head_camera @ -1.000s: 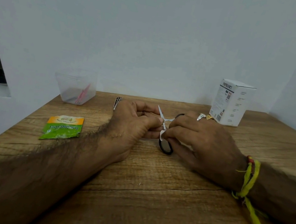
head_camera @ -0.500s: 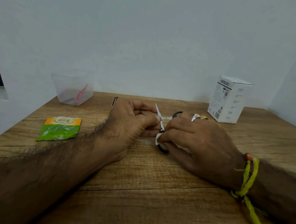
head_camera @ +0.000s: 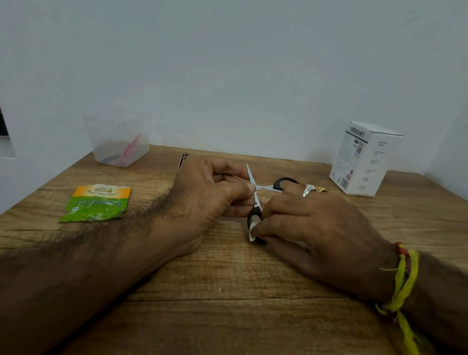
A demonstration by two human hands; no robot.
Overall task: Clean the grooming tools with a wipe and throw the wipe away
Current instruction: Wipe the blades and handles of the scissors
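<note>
Wooden worktop (head_camera: 239,312): brown grain, set into a corner of pale walls; both forearms lie on it.
Scissors (head_camera: 259,194): small, steel blades, black loop handles, opened into a cross above the middle of the worktop, between the two hands. One blade tip points up and away; one loop sits near the right hand's ringed finger, the other lower, by the wipe.
Left hand (head_camera: 206,194): fingers curled, thumb and forefinger pinching the scissors at the pivot. That is its grip: pressed on the metal.
Right hand (head_camera: 317,233): fingertips pinching the wipe against the lower black loop. A silver ring and a gold-coloured one show on its fingers; yellow and red threads circle the wrist.
Wipe (head_camera: 253,231): white, small, mostly hidden under the right fingers, one corner showing beside the lower handle.
Sachet (head_camera: 97,204): green and orange, torn, flat on the worktop left of the left forearm, well apart from the scissors.
Plastic tub (head_camera: 117,138): clear, at the back left by the wall, something pink inside; I cannot tell what.
Slim metal tool (head_camera: 183,160): lies just behind the left hand, partly hidden.
White carton (head_camera: 363,160): upright at the back right, printed sides, near the wall.
</note>
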